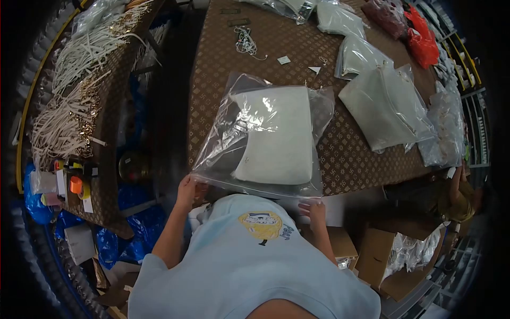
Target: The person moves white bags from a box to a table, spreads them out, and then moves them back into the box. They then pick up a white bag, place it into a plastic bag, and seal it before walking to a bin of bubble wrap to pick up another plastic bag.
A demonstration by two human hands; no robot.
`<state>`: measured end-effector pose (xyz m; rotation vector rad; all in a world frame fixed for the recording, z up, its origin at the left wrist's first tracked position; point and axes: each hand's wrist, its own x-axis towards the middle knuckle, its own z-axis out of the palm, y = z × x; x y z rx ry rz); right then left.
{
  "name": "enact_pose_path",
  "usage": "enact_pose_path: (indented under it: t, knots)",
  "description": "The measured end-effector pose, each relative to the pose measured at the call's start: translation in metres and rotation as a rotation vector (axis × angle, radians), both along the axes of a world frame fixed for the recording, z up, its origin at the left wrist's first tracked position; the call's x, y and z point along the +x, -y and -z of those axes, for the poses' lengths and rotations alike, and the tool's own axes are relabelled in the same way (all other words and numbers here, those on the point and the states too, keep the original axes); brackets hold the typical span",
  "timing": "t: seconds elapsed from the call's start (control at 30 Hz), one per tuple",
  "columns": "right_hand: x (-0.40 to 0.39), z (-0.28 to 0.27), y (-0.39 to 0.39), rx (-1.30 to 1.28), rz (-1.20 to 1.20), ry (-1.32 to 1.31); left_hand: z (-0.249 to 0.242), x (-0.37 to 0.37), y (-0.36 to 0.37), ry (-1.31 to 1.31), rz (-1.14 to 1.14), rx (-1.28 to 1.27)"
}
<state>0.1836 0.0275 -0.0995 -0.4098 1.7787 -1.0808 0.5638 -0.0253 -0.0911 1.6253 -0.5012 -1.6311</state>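
Observation:
A white handbag (279,138) lies flat inside a large clear plastic bag (215,151) at the front edge of the patterned table. My left hand (190,192) is closed on the plastic bag's near left corner. At the near right corner, my right hand (314,210) has its fingers at the plastic edge and seems to pinch it; the fingertips are partly hidden. To the right sits another white handbag (380,109) in clear plastic, with more wrapped white bags (364,57) behind it.
The brown table (345,165) also bears a tangled white cord (245,41), small white cards (284,60) and a red plastic bag (422,42). White straps (79,69) cover a side table at left. Open cardboard boxes (374,260) stand below right, near another person's arm (456,186).

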Motion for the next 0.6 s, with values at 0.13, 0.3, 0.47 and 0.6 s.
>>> enact_pose_path:
  t: [0.13,0.3,0.47,0.6]
  knots:
    - [0.025,0.010,-0.016,0.298,-0.691,0.046,-0.003,-0.018,-0.002,-0.129,-0.070,0.263]
    - [0.056,0.031,0.040,0.140,-0.729,-0.148,-0.002,-0.025,0.005,-0.067,0.215,0.133]
    - [0.118,-0.037,0.034,0.119,-1.177,-0.150,-0.020,-0.025,0.001,-0.019,0.458,0.118]
    - [0.137,-0.054,0.031,0.079,-1.081,0.250,-0.027,-0.062,0.003,-0.369,0.070,0.050]
